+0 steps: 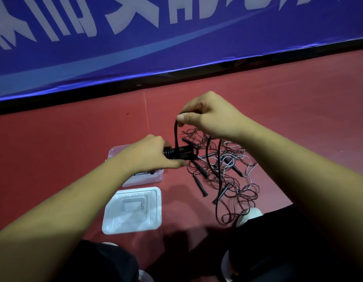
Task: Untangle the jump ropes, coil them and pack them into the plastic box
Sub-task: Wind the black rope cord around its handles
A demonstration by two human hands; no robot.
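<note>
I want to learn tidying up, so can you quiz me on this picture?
1. True or false: the lid is on the box.
2. The left hand holds: A handles, B lid, C nothing?
3. Fill in: the right hand pinches a black ____.
Key: 1 false; 2 A; 3 rope.

— What's up at twelve o'clock?
— A blue banner (176,47) with large white characters, and a black strip (74,94) along its foot.
— And below that?
— A red floor (54,149). A thin pale seam (146,110) runs down it from twelve.
</note>
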